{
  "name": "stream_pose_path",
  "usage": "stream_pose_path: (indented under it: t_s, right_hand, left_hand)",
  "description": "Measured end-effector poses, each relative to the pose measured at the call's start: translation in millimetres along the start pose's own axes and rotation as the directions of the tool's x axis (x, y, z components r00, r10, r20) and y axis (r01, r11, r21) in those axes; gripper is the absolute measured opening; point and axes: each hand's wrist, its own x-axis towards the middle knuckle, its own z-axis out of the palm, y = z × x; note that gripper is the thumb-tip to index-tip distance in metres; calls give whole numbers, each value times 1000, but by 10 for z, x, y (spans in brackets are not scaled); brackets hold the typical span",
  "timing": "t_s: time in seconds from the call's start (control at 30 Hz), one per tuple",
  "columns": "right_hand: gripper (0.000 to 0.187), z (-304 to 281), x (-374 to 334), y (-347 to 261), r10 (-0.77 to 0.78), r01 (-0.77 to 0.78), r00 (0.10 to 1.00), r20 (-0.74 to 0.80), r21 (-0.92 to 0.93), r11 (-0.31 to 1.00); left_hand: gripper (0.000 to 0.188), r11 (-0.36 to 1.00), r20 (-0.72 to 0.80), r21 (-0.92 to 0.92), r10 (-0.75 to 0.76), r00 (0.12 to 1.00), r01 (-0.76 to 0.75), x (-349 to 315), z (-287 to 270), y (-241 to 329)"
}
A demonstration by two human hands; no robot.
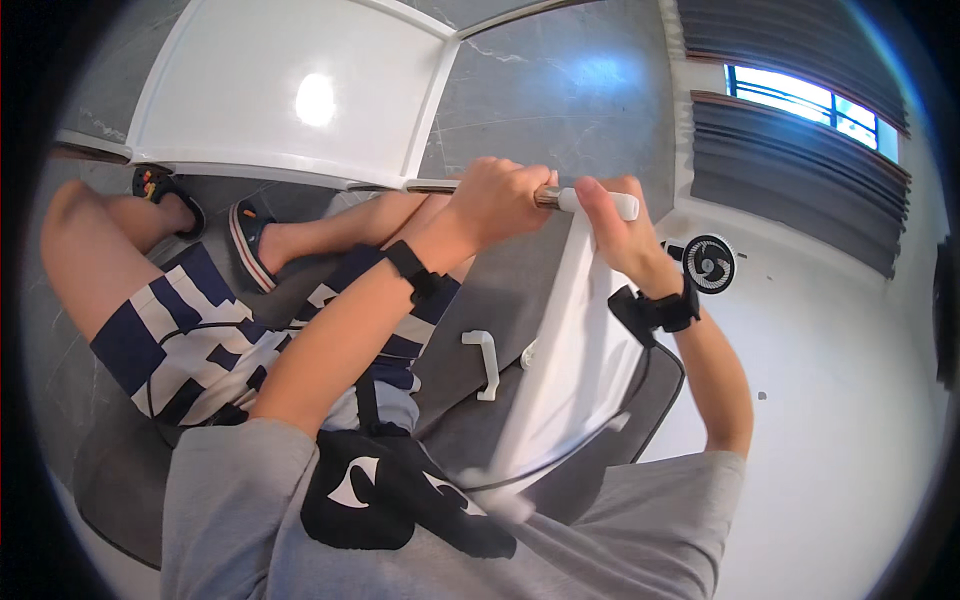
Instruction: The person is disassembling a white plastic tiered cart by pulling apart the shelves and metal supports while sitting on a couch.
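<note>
My left hand (500,205) is closed in a fist around a metal rod with a white plastic end piece (600,204). Only a short stretch of bare metal shows beside that fist. On the white end, my right hand (622,228) presses its thumb, with the other fingers curled behind and partly hidden. Just below both hands a long white panel (565,360) stands tilted, its upper end close to my right hand. An angled white plastic bracket (485,365) lies on the dark grey seat (455,410) to the panel's left.
A large white board with raised edges (290,85) spans the upper left above grey marble-look floor tiles (550,90). A small black-and-white fan (709,264) is at the right. A black cable (560,462) crosses the panel's lower end. Grey curtains (790,170) hang by the window.
</note>
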Motion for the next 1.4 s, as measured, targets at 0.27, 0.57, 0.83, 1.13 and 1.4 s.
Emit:
stream_pose_path:
  t_s: [0.27, 0.57, 0.83, 1.13, 1.4]
  right_hand:
    - [39, -95, -18, 137, -185, 193, 981, 59, -168, 967]
    - [30, -268, 268, -23, -526, 673, 738, 424, -394, 626]
    - [31, -218, 113, -197, -397, 487, 873, 284, -455, 745]
    - [37, 8, 97, 38, 12, -11, 1000, -16, 56, 998]
    - [49, -720, -614, 409, 112, 33, 837, -535, 254, 967]
  left_hand:
    - [21, 997, 168, -53, 64, 984, -55, 10, 89, -127]
    - [16, 995, 455, -67, -33, 890, 71, -40, -138, -58]
    - [10, 998, 279, -44, -37, 960, 51, -69, -123, 25]
    - [17, 998, 78, 1, -58, 995, 58, -7, -92, -41]
    - [35, 990, 190, -105, -71, 979, 92, 36, -190, -43]
